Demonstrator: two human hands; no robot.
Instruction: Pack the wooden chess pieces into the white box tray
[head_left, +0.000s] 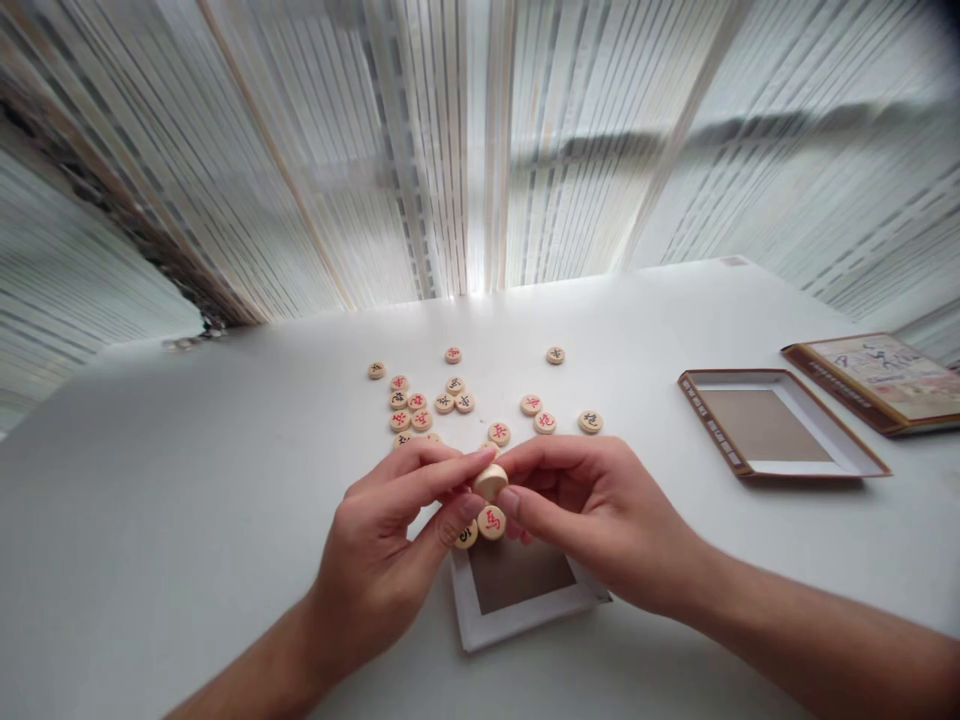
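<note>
Near piece [491, 521]: red 馬
Middle piece [499, 433]: red 兵
Open tray [710, 428], right: side lettering, too small to read

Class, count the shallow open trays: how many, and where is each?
2. One white-rimmed tray lies under the left hand and right hand, which partly cover it; one brown-edged tray lies to the right, beside a printed box part. No other shows.

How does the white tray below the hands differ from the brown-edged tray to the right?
The white tray has a plain outer side; the brown-edged tray, a printed one. The right hand partly hides the white tray; the brown-edged tray lies uncovered. Both have brownish floors.
</note>
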